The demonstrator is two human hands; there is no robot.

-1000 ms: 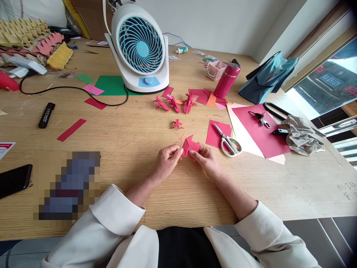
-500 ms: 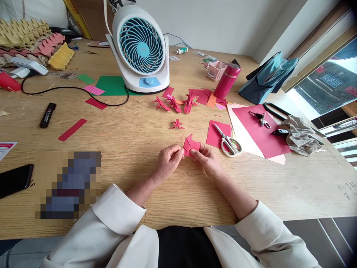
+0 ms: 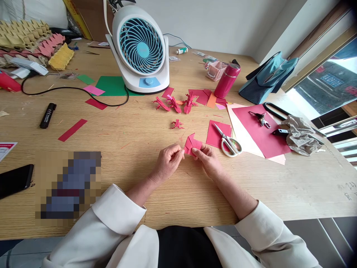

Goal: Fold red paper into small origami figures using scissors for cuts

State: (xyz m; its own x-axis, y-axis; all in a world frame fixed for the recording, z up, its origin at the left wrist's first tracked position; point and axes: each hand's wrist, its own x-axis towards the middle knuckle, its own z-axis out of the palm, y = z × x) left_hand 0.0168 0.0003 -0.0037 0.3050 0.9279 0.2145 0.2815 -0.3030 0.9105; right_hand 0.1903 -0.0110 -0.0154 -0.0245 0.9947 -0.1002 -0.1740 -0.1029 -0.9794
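Soft, bright daylight comes from the window [image 3: 331, 82] at right, paling that side of the table [image 3: 301, 190]. Shadows are faint. Wide-angle distortion stretches the edges; 1 patch [image 3: 69, 182] at lower left is pixelated.

Folded piece [image 3: 191, 143]: matt paper
Tabletop [image 3: 167, 201]: smooth, grained wood
Scissors [image 3: 228, 141]: metal and plastic, smooth
Bottle [image 3: 227, 80]: glossy, smooth
Fan [image 3: 143, 49]: smooth plastic
Rag [image 3: 299, 131]: rough, crumpled cloth

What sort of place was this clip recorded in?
Probably an indoor papercraft workspace: folded red paper figures sit on the wooden table, white-handled scissors lie partly over red paper sheets, and the right hand holds a folded red paper piece.
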